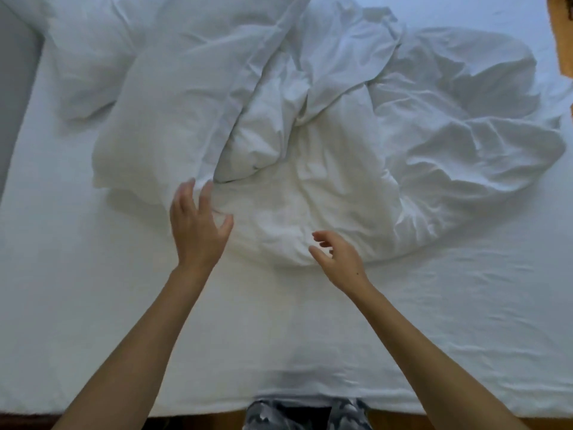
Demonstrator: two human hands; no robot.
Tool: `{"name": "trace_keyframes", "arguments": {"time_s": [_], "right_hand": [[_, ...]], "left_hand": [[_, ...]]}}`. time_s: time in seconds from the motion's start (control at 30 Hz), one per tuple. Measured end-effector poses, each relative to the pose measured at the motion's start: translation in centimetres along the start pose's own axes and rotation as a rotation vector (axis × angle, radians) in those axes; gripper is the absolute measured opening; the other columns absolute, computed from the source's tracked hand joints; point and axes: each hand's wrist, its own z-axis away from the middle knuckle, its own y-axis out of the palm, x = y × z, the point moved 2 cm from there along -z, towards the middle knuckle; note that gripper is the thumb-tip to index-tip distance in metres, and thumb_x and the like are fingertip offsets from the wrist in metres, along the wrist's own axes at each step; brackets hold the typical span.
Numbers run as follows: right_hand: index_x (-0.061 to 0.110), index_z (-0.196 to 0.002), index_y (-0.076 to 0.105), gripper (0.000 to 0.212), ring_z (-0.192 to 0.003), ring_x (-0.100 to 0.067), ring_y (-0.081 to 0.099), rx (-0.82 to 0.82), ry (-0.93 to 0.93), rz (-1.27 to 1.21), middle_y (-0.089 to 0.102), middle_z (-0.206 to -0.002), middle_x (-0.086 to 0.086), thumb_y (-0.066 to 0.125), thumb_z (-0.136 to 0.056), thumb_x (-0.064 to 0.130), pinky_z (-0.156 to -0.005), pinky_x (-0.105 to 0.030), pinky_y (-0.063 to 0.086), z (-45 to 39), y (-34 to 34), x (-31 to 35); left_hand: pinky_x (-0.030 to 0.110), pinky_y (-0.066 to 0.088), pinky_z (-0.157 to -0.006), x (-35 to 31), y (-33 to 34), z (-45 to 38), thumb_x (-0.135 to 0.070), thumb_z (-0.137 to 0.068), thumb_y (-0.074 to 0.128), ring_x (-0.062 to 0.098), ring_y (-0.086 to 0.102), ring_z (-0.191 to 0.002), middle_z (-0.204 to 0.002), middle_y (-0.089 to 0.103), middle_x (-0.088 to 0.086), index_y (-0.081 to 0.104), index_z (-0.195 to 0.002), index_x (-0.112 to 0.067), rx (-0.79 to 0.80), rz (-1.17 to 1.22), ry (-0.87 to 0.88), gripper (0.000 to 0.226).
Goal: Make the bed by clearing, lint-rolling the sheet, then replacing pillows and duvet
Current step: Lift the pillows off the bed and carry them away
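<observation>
Both hands hold nothing: the left hand (198, 226) reaches with spread fingers to the near corner of a pillow (161, 119), the right hand (338, 259) hovers relaxed at the near edge of the crumpled duvet (356, 144) on the sheet (279, 330).

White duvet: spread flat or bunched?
Bunched. The crumpled white duvet lies heaped mid-bed, bare white fitted sheet showing around it.

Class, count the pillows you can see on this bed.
2: one pillow at the far left by the headboard end, the other pillow beside it, nearer the left hand. The heaped duvet may hide more.
</observation>
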Motion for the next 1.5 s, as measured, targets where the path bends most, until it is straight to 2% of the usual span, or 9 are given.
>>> {"name": "trace_keyframes", "arguments": {"time_s": [0.1,0.23,0.43,0.6,0.73,0.9,1.2,1.33,1.5], "right_hand": [[0.022,-0.121,0.06,0.03,-0.101,-0.004,0.059,0.01,-0.01,-0.039,0.063,-0.115,0.013,0.06,-0.092,0.031,-0.089,-0.028,0.048,-2.9,2.3,1.1],[0.024,-0.117,0.061,0.027,-0.098,-0.001,0.059,0.054,-0.013,-0.11,0.063,-0.11,0.014,0.059,-0.091,0.03,-0.088,-0.028,0.049,-4.2,5.4,2.7],[0.023,-0.118,0.062,0.026,-0.097,-0.001,0.059,0.085,-0.038,-0.108,0.064,-0.108,0.013,0.059,-0.092,0.028,-0.086,-0.024,0.049,-3.0,7.0,3.5],[0.019,-0.124,0.057,0.031,-0.096,-0.003,0.06,-0.027,0.054,-0.388,0.063,-0.108,0.006,0.059,-0.094,0.026,-0.082,-0.017,0.048,-1.5,5.4,6.6],[0.018,-0.14,0.04,0.059,-0.108,-0.014,0.06,-0.046,0.168,-0.692,0.059,-0.115,0.004,0.062,-0.09,0.04,-0.096,-0.037,0.049,-0.8,3.3,10.2],[0.019,-0.132,0.042,0.082,-0.106,-0.01,0.06,-0.089,0.185,-0.695,0.059,-0.12,0.006,0.085,-0.064,0.038,-0.094,-0.03,0.049,1.8,1.3,10.4],[0.011,-0.118,0.054,0.052,-0.083,-0.016,0.066,0.217,0.497,-0.734,0.065,-0.106,-0.003,0.072,-0.068,0.012,-0.064,-0.025,0.052,10.7,6.1,4.0],[0.009,-0.115,0.062,0.06,-0.08,-0.02,0.071,0.231,0.462,-0.808,0.071,-0.098,-0.009,0.066,-0.056,0.011,-0.059,-0.026,0.055,13.0,5.6,2.2],[0.008,-0.095,0.061,0.043,-0.062,-0.021,0.07,0.363,0.492,-0.912,0.072,-0.072,-0.006,0.058,-0.052,0.003,-0.053,-0.024,0.052,15.0,3.3,0.7]], "left_hand": [[0.062,0.014,-0.113,3.8,2.1,-5.7,-0.037,-0.072,0.081,0.049,0.017,-0.142,-0.153,0.019,0.032,0.022,-0.151,-0.008,0.123,-0.208,-0.107,0.103],[0.059,0.034,-0.102,7.4,4.8,-10.4,-0.034,-0.072,0.08,0.049,0.031,-0.132,-0.147,0.026,0.033,0.019,-0.152,-0.011,0.206,-0.268,-0.207,0.103],[0.05,0.045,-0.08,7.7,3.7,-13.5,-0.008,-0.084,0.056,0.049,0.057,-0.096,-0.109,0.057,0.033,0.051,-0.114,0.005,0.102,-0.075,-0.284,0.033],[0.039,0.037,-0.059,1.8,-2.1,-7.8,-0.003,-0.071,0.059,0.046,0.057,-0.074,-0.081,0.06,0.024,0.05,-0.085,-0.003,0.006,0.115,-0.115,0.017],[0.036,0.042,-0.049,-5.2,-5.9,1.3,-0.001,-0.058,0.072,0.043,0.06,-0.064,-0.073,0.062,0.018,0.057,-0.084,-0.007,0.036,0.237,-0.007,0.031],[0.025,0.037,-0.04,-9.4,-7.5,15.7,-0.003,-0.033,0.082,0.026,0.057,-0.05,-0.062,0.057,0.004,0.049,-0.086,-0.014,0.19,0.22,0.106,0.063],[0.024,0.043,-0.08,-5.1,-5.1,28.0,-0.079,-0.066,0.054,0.012,0.055,-0.095,-0.104,0.055,-0.011,0.047,-0.107,-0.028,0.834,0.473,-0.22,0.066],[0.029,0.042,-0.095,1.5,-5.2,27.6,-0.077,-0.08,0.043,0.016,0.05,-0.117,-0.125,0.051,-0.006,0.046,-0.134,-0.019,0.485,0.466,-0.548,0.08],[0.038,0.025,-0.114,4.9,-2.8,25.0,-0.065,-0.091,0.045,0.022,0.033,-0.14,-0.155,0.03,0.002,0.021,-0.154,-0.022,0.488,0.853,-1.058,0.08]]}}
